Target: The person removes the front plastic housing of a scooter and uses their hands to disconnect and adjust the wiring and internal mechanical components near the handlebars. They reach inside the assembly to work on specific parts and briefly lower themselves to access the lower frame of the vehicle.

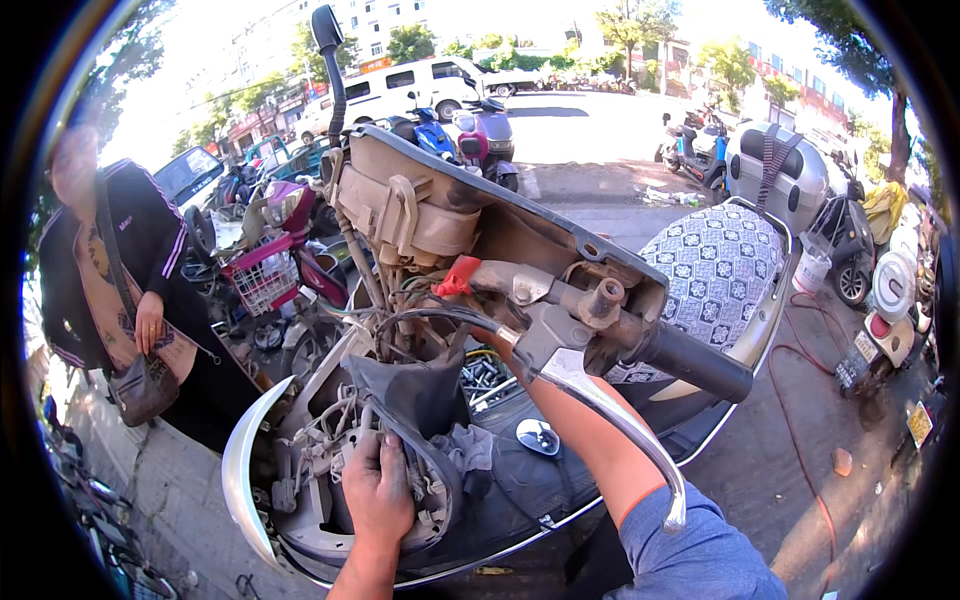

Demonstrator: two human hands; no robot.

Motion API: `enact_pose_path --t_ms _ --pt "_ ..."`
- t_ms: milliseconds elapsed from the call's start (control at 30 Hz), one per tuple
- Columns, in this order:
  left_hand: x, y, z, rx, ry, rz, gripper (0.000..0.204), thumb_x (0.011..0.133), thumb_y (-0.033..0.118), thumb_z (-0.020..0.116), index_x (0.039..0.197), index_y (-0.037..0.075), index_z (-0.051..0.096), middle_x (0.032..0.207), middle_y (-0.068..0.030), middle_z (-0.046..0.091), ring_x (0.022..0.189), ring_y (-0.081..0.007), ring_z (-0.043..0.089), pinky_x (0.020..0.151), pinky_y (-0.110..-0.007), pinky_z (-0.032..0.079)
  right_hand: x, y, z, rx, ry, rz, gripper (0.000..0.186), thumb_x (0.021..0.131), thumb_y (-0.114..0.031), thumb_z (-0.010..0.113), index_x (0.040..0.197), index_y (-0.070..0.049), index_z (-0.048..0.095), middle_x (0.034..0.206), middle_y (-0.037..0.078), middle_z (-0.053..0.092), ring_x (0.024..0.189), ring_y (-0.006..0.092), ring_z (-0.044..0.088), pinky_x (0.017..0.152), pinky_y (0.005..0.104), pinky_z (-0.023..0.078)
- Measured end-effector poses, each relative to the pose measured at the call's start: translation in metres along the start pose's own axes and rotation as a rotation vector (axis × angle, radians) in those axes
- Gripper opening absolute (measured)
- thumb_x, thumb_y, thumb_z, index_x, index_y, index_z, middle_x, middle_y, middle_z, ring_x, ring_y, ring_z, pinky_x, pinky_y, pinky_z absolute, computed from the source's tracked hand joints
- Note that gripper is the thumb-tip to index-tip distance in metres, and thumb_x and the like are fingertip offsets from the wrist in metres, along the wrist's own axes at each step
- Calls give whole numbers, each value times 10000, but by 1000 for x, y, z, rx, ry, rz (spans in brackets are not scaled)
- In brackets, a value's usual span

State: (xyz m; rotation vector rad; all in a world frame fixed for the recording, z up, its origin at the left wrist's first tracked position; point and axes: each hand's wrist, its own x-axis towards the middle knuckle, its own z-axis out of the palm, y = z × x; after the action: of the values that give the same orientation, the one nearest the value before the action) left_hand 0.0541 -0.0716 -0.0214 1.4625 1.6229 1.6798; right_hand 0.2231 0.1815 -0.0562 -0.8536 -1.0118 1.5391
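Note:
A scooter stands before me with its front panels off and its wiring bared. My left hand (378,490) is closed, thumb and fingers pressed together, inside the opened front body among dusty wires and connectors (335,440); its fingertips hide what they grip. My right forearm (590,430) reaches beneath the handlebar grip (690,362) and the silver brake lever (610,410). Most of that hand is hidden behind the lever mount, close to a bundle of cables (430,315). Above the cables sits a red piece (457,277) on the handlebar.
A tray of loose metal tools or sockets (485,378), a grey rag (468,448) and a small round mirror (538,437) lie on the footboard. The patterned seat (715,265) is at right. A person (130,290) stands at left. A red hose (800,400) crosses the ground.

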Motion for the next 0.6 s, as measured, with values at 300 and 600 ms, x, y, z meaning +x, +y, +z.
enact_pose_path --t_ms 300,600 --pt "1 9 -3 76 -24 65 334 1107 215 576 879 -28 578 702 -146 522 666 -234 445 651 -414 412 -156 -71 -172 -169 225 -178 128 1078 -134 658 1095 -35 739 854 16 677 702 121 640 700 286 567" --pt "-1 -2 -8 53 -15 108 338 1105 245 593 902 -24 615 716 -177 564 681 -283 496 691 -444 450 -324 -249 -48 -1742 49 -916 934 909 -562 792 1528 78 509 1435 288 613 1391 439 565 1199 493 434"
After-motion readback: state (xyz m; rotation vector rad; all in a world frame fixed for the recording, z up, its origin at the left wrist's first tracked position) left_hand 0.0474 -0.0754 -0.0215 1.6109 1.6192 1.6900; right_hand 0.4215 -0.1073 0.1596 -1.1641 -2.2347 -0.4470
